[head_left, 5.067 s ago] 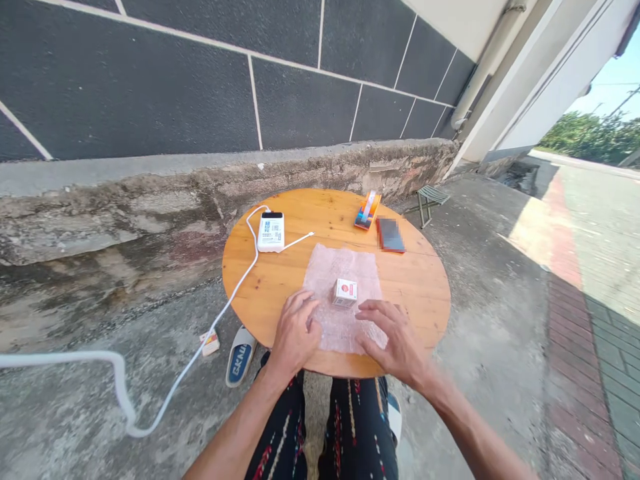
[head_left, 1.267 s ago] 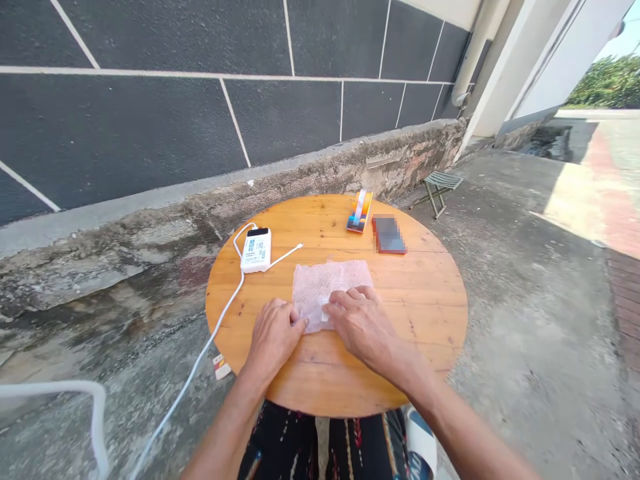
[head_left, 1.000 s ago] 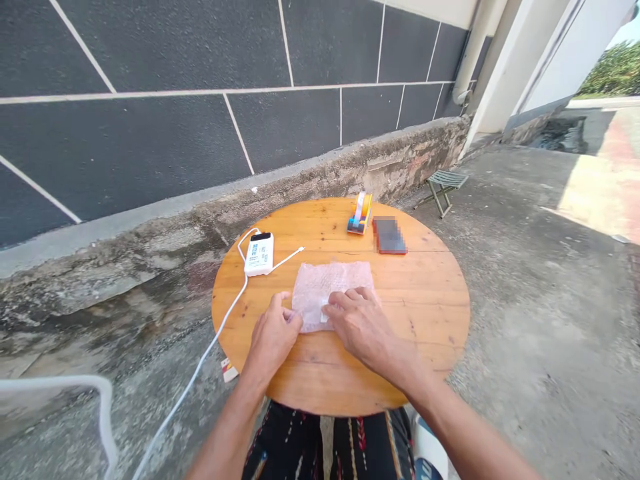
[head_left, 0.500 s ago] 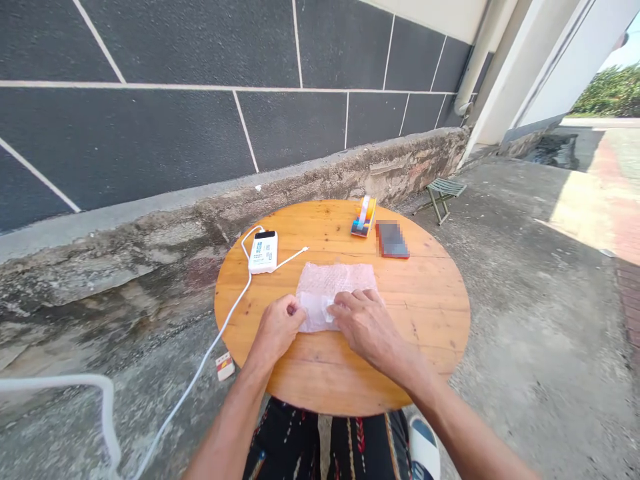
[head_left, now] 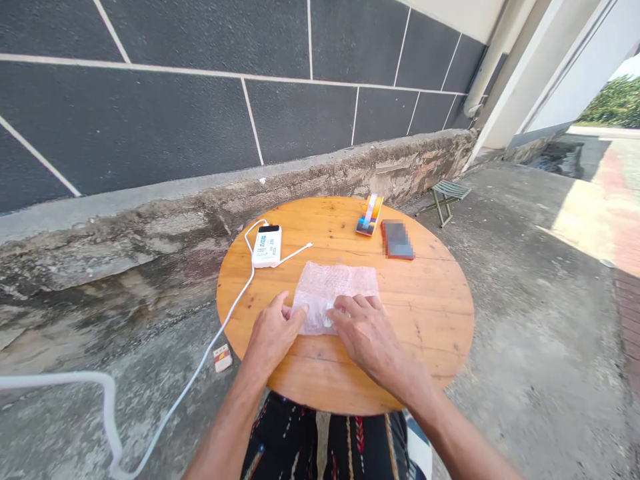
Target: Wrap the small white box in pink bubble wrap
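Note:
Pinkish bubble wrap (head_left: 337,280) lies flat on the round wooden table (head_left: 425,313), its near part whiter and folded over. At its left edge is my left hand (head_left: 273,328), thumb on the wrap and fingers apart from it. My right hand (head_left: 364,332) rests on the near right part, palm down, fingers curled and fingertips pressed to a small whitish piece on the wrap. What lies under those fingertips is hidden.
A white power bank (head_left: 267,247) with cables stands at the back left. A yellow tape dispenser (head_left: 369,215) and a pixelated, red-edged phone (head_left: 398,240) lie at the back right. Beyond is a folding stool (head_left: 445,195); a small box (head_left: 223,359) is on the ground.
My left hand has loosened its pinch on the wrap's left edge and its fingers have spread. My right hand stays on the wrap. The view has shifted slightly.

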Demonstrator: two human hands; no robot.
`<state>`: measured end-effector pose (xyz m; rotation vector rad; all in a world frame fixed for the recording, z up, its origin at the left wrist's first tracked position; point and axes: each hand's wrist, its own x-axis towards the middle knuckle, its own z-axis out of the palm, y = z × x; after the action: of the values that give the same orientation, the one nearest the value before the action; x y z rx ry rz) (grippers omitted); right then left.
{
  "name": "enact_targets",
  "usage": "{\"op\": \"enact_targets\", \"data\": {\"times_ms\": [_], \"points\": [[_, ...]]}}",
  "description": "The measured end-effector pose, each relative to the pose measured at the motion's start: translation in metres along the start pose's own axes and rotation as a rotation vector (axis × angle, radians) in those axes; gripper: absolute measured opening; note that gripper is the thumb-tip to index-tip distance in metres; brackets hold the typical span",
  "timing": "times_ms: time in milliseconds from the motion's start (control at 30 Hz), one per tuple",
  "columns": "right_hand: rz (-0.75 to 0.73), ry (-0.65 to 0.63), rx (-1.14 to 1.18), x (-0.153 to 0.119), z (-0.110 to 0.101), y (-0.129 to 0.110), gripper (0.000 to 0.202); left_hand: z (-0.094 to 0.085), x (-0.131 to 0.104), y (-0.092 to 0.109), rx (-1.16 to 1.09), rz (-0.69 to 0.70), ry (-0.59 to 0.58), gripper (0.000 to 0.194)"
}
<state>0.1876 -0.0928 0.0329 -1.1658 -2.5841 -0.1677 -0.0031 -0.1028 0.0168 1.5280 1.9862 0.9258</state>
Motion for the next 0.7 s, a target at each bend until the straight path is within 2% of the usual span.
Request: {"op": "enact_targets", "data": {"times_ms": [100,200,467,700], "points": [[0.000,0.006,0.005,0.000,0.000,0.000,0.013,-0.001,0.001,-0.001,0.082,0.045,-0.087,0.034],[-0.003,-0.008,0.004,0.001,-0.004,-0.001,0.013,0.002,0.001,-0.003,0.068,0.074,-0.100,0.030],[-0.045,-0.057,-0.033,0.003,-0.010,-0.001,0.012,0.003,-0.005,0.005,-0.244,-0.067,-0.143,0.016],[-0.060,-0.064,-0.045,0.004,-0.010,0.000,0.011,0.006,-0.005,0.003,-0.411,-0.123,-0.128,0.015]]}}
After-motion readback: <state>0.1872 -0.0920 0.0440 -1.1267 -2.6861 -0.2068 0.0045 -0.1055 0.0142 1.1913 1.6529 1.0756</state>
